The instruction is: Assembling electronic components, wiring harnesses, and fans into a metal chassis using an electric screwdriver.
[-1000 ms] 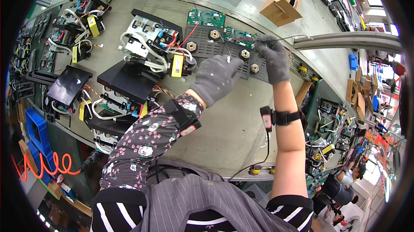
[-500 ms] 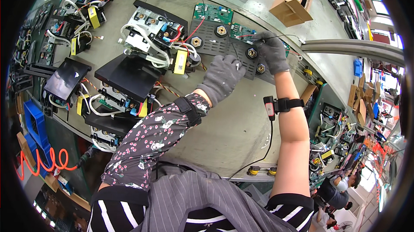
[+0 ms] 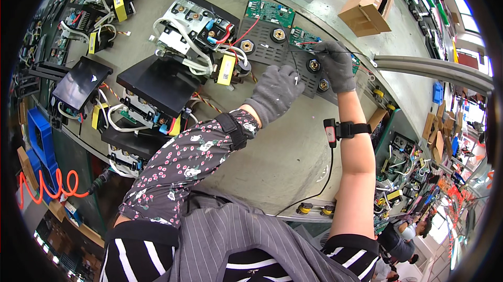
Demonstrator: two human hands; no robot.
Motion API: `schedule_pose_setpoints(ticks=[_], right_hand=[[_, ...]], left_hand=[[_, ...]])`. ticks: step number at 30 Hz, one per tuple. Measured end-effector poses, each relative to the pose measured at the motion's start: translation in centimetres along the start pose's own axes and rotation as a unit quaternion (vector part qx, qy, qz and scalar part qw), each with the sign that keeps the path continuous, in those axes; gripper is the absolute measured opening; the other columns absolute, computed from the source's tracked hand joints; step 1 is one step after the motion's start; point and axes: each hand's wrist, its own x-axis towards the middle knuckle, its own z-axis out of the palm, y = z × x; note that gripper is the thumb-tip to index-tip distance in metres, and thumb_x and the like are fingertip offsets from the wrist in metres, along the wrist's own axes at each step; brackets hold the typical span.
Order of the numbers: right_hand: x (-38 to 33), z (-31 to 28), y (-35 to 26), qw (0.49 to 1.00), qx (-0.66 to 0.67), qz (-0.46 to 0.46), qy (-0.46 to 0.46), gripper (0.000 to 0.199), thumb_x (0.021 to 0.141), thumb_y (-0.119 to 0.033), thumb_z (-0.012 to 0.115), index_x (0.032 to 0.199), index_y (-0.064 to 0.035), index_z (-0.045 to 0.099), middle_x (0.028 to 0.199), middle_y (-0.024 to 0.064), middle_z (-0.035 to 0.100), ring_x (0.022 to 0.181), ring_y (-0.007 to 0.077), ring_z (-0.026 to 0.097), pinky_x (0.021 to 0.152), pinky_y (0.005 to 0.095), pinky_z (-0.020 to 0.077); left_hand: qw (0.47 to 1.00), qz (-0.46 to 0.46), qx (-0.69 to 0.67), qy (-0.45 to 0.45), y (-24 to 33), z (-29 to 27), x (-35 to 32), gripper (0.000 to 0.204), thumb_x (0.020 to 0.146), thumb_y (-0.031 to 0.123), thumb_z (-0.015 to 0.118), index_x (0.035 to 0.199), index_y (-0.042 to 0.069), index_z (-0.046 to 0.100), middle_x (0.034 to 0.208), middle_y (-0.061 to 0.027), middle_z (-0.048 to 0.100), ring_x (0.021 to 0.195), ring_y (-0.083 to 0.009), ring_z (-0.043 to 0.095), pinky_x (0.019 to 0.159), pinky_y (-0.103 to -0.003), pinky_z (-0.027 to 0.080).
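Observation:
My left hand (image 3: 276, 94), in a grey glove, is closed in front of a grey slotted metal panel (image 3: 266, 51). A thin dark wire (image 3: 294, 60) rises from its fingers, and a small white tip shows beside them. At the panel's right part, my gloved right hand (image 3: 336, 67) has its fingers pinched together on a thin black wire (image 3: 360, 53), which runs out to the right. Whether both hold the same wire cannot be seen. The panel carries brass nut terminals (image 3: 279, 34), a green circuit board (image 3: 271, 13) and a smaller green board (image 3: 304, 37), partly hidden by my right hand.
Left of the panel stands an open power unit (image 3: 195, 26) with white cables and a yellow-wrapped part (image 3: 226, 69). Black-covered units (image 3: 157, 84) stand nearer me. A cardboard box (image 3: 368, 9) is at the far right, above a metal rail (image 3: 435, 67).
The whole view has shifted slightly, so the bench things appear further right. Both hands stay at the panel, still closed, with little movement relative to it.

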Motion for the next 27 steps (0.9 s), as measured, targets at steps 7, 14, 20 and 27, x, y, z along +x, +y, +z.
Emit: schedule_pose_setpoints(ticks=[7,14,20,27], right_hand=[[-0.2,0.5,-0.8,0.995,-0.087,-0.042,0.016,0.022,0.073,0.005,0.068,0.091,-0.0082,0.069,0.085,0.0062,0.066,0.085,0.0228,0.062,0.075,0.0324,0.0510],[-0.4,0.6,-2.5,0.960,-0.245,-0.137,0.014,0.022,0.068,0.004,0.064,0.086,-0.0087,0.066,0.084,0.0071,0.068,0.087,0.0294,0.061,0.077,0.0369,0.0500],[-0.4,0.7,-1.3,0.990,-0.131,-0.049,0.016,0.023,0.067,0.003,0.066,0.087,-0.0084,0.067,0.083,0.0077,0.067,0.086,0.0276,0.062,0.077,0.0359,0.0499],[-0.5,0.5,-2.4,0.992,-0.123,0.018,0.006,0.022,0.076,-0.001,0.070,0.097,-0.0078,0.071,0.089,0.0113,0.070,0.084,0.0282,0.066,0.077,0.0367,0.0517]], left_hand=[[0.998,-0.017,0.013,-0.057,0.3,-0.3,0.1,0.017,0.084,0.023,0.055,0.098,0.022,0.066,0.092,0.0017,0.065,0.107,-0.0199,0.058,0.075,-0.038,0.044],[0.999,-0.021,-0.001,-0.045,0.1,-0.1,0.0,0.017,0.084,0.023,0.055,0.098,0.020,0.066,0.091,0.0003,0.064,0.105,-0.0209,0.058,0.075,-0.039,0.044],[1.000,-0.006,0.004,-0.002,0.0,-0.2,0.0,0.012,0.084,0.022,0.058,0.092,0.017,0.066,0.090,0.0024,0.064,0.098,-0.0183,0.056,0.070,-0.035,0.042],[0.997,-0.023,-0.016,-0.075,0.1,-0.7,0.4,0.019,0.083,0.022,0.059,0.099,0.019,0.068,0.096,-0.0033,0.065,0.104,-0.0237,0.059,0.077,-0.038,0.046]])
